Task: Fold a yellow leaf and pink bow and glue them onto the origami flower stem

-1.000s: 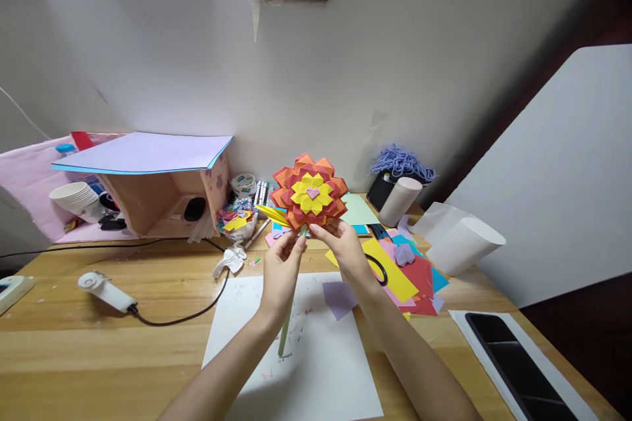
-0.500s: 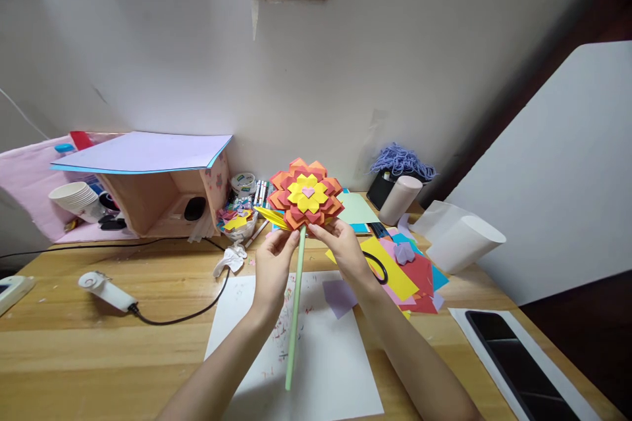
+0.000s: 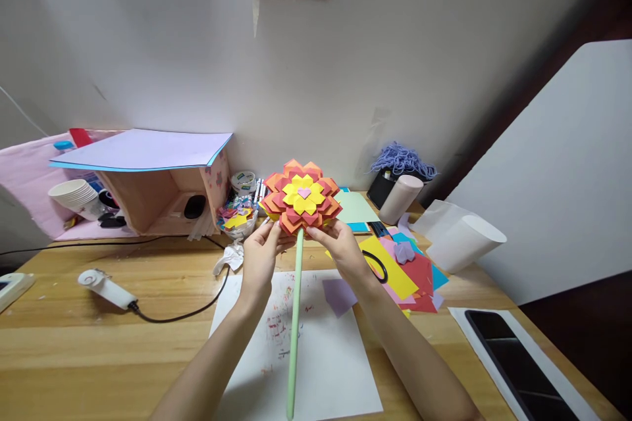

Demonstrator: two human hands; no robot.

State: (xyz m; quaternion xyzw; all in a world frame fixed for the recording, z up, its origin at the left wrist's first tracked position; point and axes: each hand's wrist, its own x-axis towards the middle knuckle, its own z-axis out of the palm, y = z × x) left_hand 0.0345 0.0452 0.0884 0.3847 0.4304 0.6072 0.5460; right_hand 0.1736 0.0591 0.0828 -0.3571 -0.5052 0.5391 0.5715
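A layered paper flower [image 3: 301,195] in orange, red and yellow, with a small pink heart at its centre, is held up above the desk. Its long pale green stem [image 3: 295,329] hangs straight down over a white sheet [image 3: 326,368]. My left hand [image 3: 261,260] pinches the flower's lower left edge. My right hand [image 3: 343,251] pinches its lower right edge. Both hands are closed on the flower head, with the stem hanging free between them.
A white glue gun [image 3: 105,289] with a black cable lies at the left. An open cardboard box [image 3: 153,194] under a lilac sheet stands at the back left. Coloured paper sheets [image 3: 399,270], a phone [image 3: 516,362], a paper roll [image 3: 464,243] and blue yarn [image 3: 402,161] lie at the right.
The flower has shifted a little left and lower. Its stem has swung from behind my left hand to hang straight down in plain view. My left hand moved from the stem to the flower's edge.
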